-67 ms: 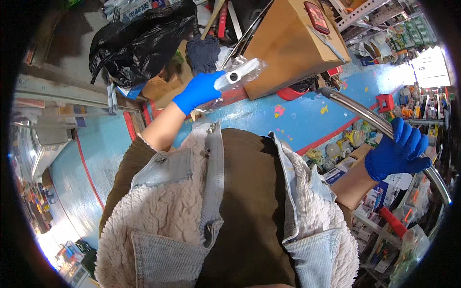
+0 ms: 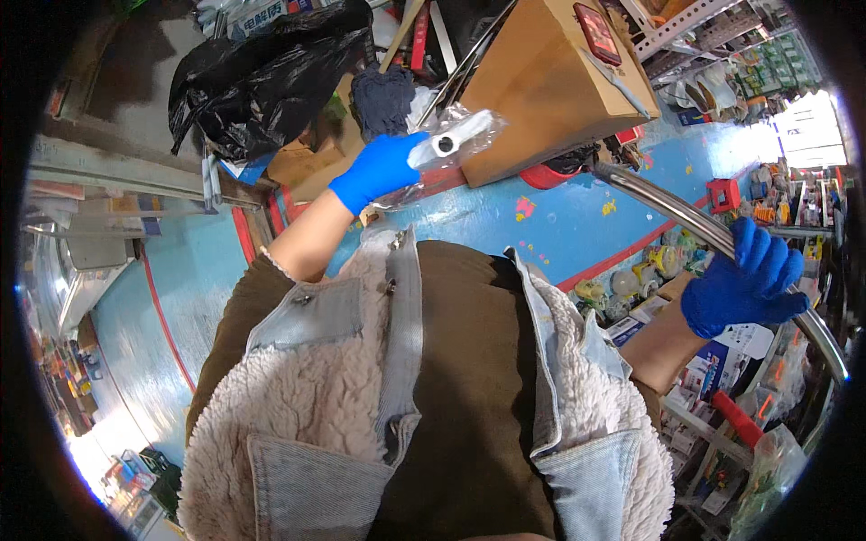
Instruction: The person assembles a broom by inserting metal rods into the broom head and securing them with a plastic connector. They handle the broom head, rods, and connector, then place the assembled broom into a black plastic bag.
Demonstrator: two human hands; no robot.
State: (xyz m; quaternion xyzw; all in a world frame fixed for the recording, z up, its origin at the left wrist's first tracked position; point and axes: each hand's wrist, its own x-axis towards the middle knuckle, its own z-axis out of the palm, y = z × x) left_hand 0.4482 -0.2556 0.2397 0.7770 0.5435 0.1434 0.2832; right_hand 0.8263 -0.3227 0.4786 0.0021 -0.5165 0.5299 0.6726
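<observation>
My left hand (image 2: 381,171), in a blue glove, is closed round a clear plastic bag with a white part (image 2: 462,132) in it. The part is long, with a dark round hole near the glove; its exact kind I cannot make out. On the right, my right hand (image 2: 747,281), also gloved in blue, has its fingers wrapped round a shiny metal tube (image 2: 672,206). The tube slants from the middle of the view down to the right rim, and its far end is near the cardboard box (image 2: 532,86). Where the palm meets the tube is hidden.
A phone (image 2: 596,34) in a red case and a knife-like tool lie on the box. A black plastic bag (image 2: 262,86) sits at the far left. Shelves with packaged goods (image 2: 722,361) line the right side. The floor (image 2: 577,216) is blue with red lines.
My left hand has shifted very slightly to the right with the bagged white part. The right hand and the metal tube have barely moved.
</observation>
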